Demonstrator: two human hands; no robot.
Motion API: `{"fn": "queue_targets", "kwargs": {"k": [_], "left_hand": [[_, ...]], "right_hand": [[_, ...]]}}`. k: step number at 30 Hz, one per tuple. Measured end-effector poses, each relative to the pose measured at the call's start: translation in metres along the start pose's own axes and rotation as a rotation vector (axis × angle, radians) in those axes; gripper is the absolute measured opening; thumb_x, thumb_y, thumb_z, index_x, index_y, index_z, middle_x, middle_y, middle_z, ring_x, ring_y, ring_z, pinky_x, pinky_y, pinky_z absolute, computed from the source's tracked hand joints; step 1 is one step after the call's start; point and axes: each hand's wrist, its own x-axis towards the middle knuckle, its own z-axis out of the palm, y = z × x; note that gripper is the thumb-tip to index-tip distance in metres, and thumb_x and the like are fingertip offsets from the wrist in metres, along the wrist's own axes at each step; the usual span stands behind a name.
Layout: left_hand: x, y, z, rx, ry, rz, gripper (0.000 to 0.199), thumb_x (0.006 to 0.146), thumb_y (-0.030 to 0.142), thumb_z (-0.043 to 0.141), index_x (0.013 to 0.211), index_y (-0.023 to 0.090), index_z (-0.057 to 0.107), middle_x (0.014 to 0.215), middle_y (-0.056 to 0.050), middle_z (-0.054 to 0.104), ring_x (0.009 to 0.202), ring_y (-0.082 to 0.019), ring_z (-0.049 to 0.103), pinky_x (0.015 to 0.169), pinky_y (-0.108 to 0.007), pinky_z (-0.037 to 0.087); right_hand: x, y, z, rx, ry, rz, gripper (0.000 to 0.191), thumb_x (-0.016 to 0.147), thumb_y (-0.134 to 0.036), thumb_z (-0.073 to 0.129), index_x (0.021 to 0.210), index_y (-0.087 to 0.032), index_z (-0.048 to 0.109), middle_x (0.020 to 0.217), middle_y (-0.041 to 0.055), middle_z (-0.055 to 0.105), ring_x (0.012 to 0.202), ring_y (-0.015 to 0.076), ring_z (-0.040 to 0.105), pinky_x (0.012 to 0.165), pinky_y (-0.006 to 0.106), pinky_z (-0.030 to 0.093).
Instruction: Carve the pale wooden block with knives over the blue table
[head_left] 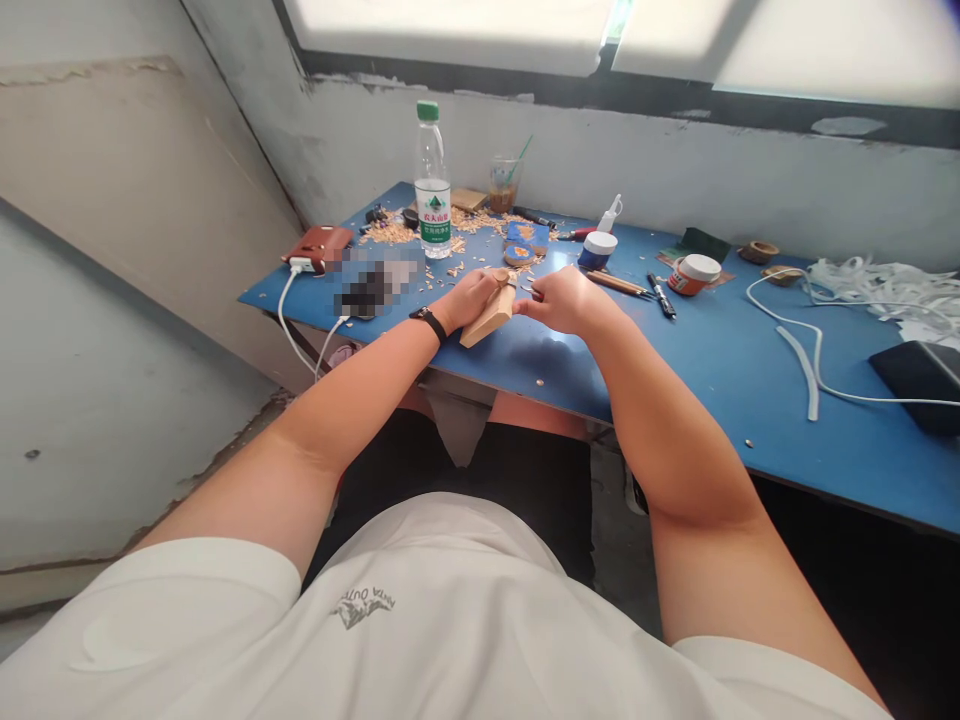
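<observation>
My left hand (472,297) is closed around a pale wooden block (489,317), which it holds tilted at the front of the blue table (570,350). A small rounded brown wooden piece shows at the block's upper end, under the fingers. My right hand (562,300) is curled just right of the block. A slim carving tool (533,292) shows at its fingers, mostly hidden by the hand, and its blade cannot be made out. Right behind the hands lie a blue pad (527,236) and a round piece with an orange patch (519,255).
Wood shavings (390,231) litter the back left, around a water bottle (433,205). A brown case (322,248) and a phone (360,297) lie left. Rightward are a blue jar (598,250), wooden-handled tools (616,283), a pen (661,296), an orange jar (694,275) and a white cable (814,350).
</observation>
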Motion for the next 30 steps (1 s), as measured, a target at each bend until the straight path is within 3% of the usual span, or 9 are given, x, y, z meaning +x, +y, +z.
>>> {"fn": "queue_targets", "kwargs": {"k": [6,10,14,18,23,30], "left_hand": [[0.003,-0.001,0.001,0.002,0.031,-0.038,0.058,0.121,0.061,0.058,0.074,0.027,0.053,0.062,-0.002,0.049,0.067,-0.02,0.048,0.068,-0.039,0.041],[0.002,-0.001,0.002,-0.052,0.026,-0.089,0.063,0.119,0.073,0.061,0.076,0.028,0.052,0.065,-0.001,0.049,0.069,-0.02,0.049,0.074,-0.041,0.044],[-0.001,-0.001,0.004,-0.112,0.002,-0.136,0.046,0.113,0.057,0.067,0.08,0.027,0.055,0.072,0.001,0.05,0.07,-0.018,0.045,0.075,-0.038,0.046],[0.0,-0.004,0.005,-0.149,-0.016,-0.116,0.029,0.107,0.042,0.065,0.084,0.025,0.061,0.076,0.001,0.052,0.072,-0.018,0.047,0.073,-0.035,0.046],[0.004,-0.007,0.004,-0.127,-0.056,-0.04,0.032,0.107,0.043,0.069,0.081,0.024,0.062,0.077,-0.001,0.057,0.076,-0.019,0.053,0.075,-0.035,0.049],[0.002,0.001,0.0,-0.066,-0.033,-0.054,0.041,0.116,0.041,0.063,0.079,0.025,0.06,0.074,-0.002,0.057,0.073,-0.019,0.054,0.075,-0.035,0.049]], "right_hand": [[0.004,0.004,0.006,0.04,0.036,0.058,0.082,0.114,-0.1,0.071,0.093,-0.022,0.079,0.081,0.0073,0.068,0.084,0.0249,0.061,0.075,0.038,0.037],[0.002,0.008,0.004,0.096,0.029,-0.035,0.076,0.115,-0.095,0.074,0.091,-0.022,0.076,0.079,0.005,0.065,0.082,0.0225,0.058,0.075,0.037,0.036],[-0.007,0.011,-0.002,0.125,-0.039,-0.156,0.068,0.121,-0.08,0.073,0.084,-0.023,0.066,0.074,0.0,0.054,0.079,0.0188,0.048,0.076,0.038,0.034],[-0.01,0.012,-0.006,0.128,-0.099,-0.124,0.064,0.122,-0.074,0.075,0.084,-0.023,0.068,0.076,0.0006,0.054,0.082,0.0196,0.051,0.078,0.038,0.034],[-0.004,0.012,-0.003,0.077,-0.081,-0.044,0.058,0.121,-0.075,0.076,0.097,-0.022,0.082,0.085,0.0054,0.067,0.085,0.023,0.06,0.08,0.038,0.038],[0.0,0.009,0.002,0.012,0.019,-0.02,0.064,0.124,-0.078,0.07,0.109,-0.019,0.089,0.094,0.0126,0.075,0.096,0.0297,0.07,0.082,0.039,0.04]]}}
